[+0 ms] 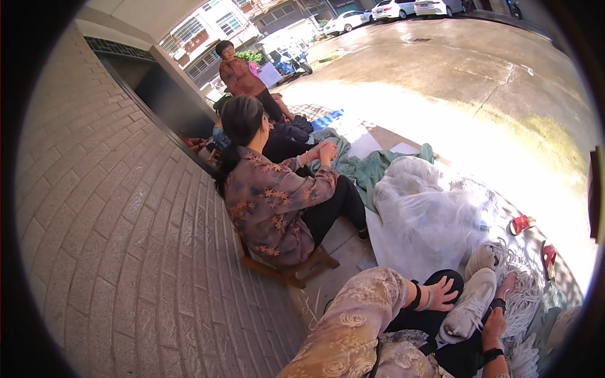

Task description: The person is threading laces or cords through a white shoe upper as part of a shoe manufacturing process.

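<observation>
My left hand (443,293) lies with its fingers spread on a rounded black surface, which looks like my dark-clothed knee. It holds nothing. A black strap and a paler band circle its wrist. Just to its right, a white lace-up sneaker (469,307) sits tilted, toe pointing toward me. My right hand (494,329) is close along the sneaker's right side, with a black band at the wrist. Its fingers are partly hidden, so I cannot tell whether it grips the shoe. Beyond it spreads a heap of white shoelaces (523,286).
A large clear plastic bag (432,211) of pale things stands ahead, beside green cloth (365,167). Red sandals (522,224) lie at the right. A person in a patterned shirt (271,201) sits on a wooden stool (302,269) by the brick wall (138,220); others are farther back.
</observation>
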Demonstrator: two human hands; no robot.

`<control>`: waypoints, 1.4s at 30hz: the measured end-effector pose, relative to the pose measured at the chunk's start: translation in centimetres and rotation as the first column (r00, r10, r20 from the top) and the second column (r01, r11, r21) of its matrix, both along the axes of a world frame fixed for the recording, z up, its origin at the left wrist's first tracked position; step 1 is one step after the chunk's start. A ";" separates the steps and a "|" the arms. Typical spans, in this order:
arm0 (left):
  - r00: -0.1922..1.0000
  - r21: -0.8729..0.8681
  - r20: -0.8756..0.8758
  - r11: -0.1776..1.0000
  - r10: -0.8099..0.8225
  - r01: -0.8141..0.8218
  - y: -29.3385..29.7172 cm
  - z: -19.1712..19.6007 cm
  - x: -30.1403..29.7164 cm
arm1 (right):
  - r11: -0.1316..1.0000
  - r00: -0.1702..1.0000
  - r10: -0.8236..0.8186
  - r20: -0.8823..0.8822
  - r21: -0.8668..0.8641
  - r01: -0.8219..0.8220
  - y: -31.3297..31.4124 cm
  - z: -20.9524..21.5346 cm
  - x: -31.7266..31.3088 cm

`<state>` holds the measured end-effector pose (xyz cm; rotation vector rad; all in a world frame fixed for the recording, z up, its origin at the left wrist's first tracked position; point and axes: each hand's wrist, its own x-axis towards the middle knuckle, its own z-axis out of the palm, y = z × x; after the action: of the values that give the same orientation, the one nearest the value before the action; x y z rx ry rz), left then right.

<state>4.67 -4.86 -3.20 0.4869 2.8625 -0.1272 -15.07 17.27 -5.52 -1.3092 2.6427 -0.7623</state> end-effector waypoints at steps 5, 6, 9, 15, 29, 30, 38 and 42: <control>0.999 0.007 0.042 1.000 0.024 -0.025 -0.1 0.6 0.0 | 1.000 1.000 0.005 -0.007 0.002 -0.005 -0.1 -0.1 0.1; 0.999 -0.002 0.039 1.000 0.017 -0.017 -0.2 0.6 0.0 | 1.000 1.000 -0.002 -0.015 0.000 0.002 -0.2 -0.2 0.1; 1.000 -0.009 0.020 1.000 0.022 -0.022 -0.4 0.7 -0.1 | 1.000 1.000 -0.008 -0.023 -0.001 0.008 -0.4 -0.4 -0.1; 0.999 -0.057 -0.036 0.998 0.011 -0.013 -0.5 1.9 0.4 | 1.000 1.000 -0.016 -0.006 0.014 0.016 -0.9 -0.4 -0.3; 1.000 -0.119 -0.015 0.993 -0.012 0.010 0.4 1.4 -0.1 | 0.992 0.999 -0.034 -0.032 0.123 0.038 -0.2 -0.1 -0.5; 1.000 -0.069 -0.015 0.998 0.009 -0.010 0.1 1.2 -0.2 | 0.990 0.999 -0.043 -0.027 0.134 0.046 -0.5 0.1 -0.5; 1.000 -0.046 -0.013 0.999 0.009 -0.009 0.3 0.7 -0.1 | 1.000 1.000 -0.012 -0.016 0.003 0.013 0.0 -0.7 -0.6; 1.000 -0.066 -0.022 0.998 0.004 -0.005 0.6 0.9 -0.1 | 1.000 1.000 -0.027 0.010 0.002 0.027 0.2 -0.4 -0.4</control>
<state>4.60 -4.23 -2.34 0.4689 2.8696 -0.2265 -15.50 17.46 -5.91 -1.2688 2.6578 -0.7673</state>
